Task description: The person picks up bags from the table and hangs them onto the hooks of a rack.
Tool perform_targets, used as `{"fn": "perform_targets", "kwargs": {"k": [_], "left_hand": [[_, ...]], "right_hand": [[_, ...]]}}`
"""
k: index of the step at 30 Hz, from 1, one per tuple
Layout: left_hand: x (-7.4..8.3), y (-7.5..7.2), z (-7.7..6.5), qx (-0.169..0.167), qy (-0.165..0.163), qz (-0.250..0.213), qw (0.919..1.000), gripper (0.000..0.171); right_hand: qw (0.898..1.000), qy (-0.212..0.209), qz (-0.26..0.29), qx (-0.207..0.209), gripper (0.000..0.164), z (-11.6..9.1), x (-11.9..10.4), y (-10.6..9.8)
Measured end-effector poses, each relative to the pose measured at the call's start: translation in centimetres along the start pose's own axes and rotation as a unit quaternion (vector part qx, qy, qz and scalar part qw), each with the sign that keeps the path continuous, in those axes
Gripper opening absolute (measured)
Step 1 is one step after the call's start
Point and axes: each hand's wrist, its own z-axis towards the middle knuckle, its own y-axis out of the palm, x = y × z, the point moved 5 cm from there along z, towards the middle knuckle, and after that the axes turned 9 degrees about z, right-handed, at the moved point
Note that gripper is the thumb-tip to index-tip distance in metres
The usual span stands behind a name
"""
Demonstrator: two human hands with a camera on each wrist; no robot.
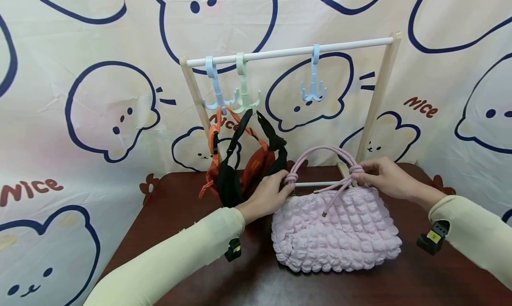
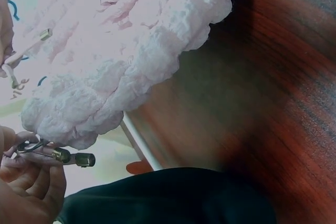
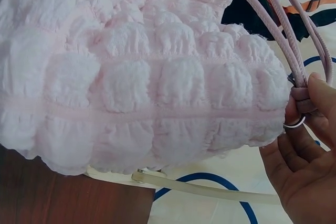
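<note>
A puffy pink quilted handbag (image 1: 336, 230) hangs upright close over the dark table, its handle (image 1: 320, 150) arched above it. My left hand (image 1: 266, 197) pinches the handle's left knot; in the left wrist view, two metal-tipped cord ends (image 2: 73, 158) stick out beside the fingers. With thumb and fingers, my right hand (image 1: 386, 177) grips the right knot, next to a metal ring (image 3: 295, 123) at the bag's corner. Loose cord ends dangle across the bag's front. Just beyond my left hand are a black bag (image 1: 230, 184) and an orange bag (image 1: 256, 166).
A rack with a white rail (image 1: 280, 53) and wooden posts stands at the table's back. Two blue hooks (image 1: 314, 86) and a green hook (image 1: 243, 86) hang from it. The black and orange bags' straps go up to the left hooks. Behind is a cartoon-printed cloth (image 1: 116, 177).
</note>
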Motion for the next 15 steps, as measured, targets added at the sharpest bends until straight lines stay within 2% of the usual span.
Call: {"fn": "perform_targets", "kwargs": {"k": [15], "left_hand": [[-0.08, -0.98, 0.09, 0.016, -0.006, -0.008, 0.9998, 0.019]], "right_hand": [[0.999, -0.006, 0.007, 0.043, 0.014, 0.25, -0.18, 0.02]]}}
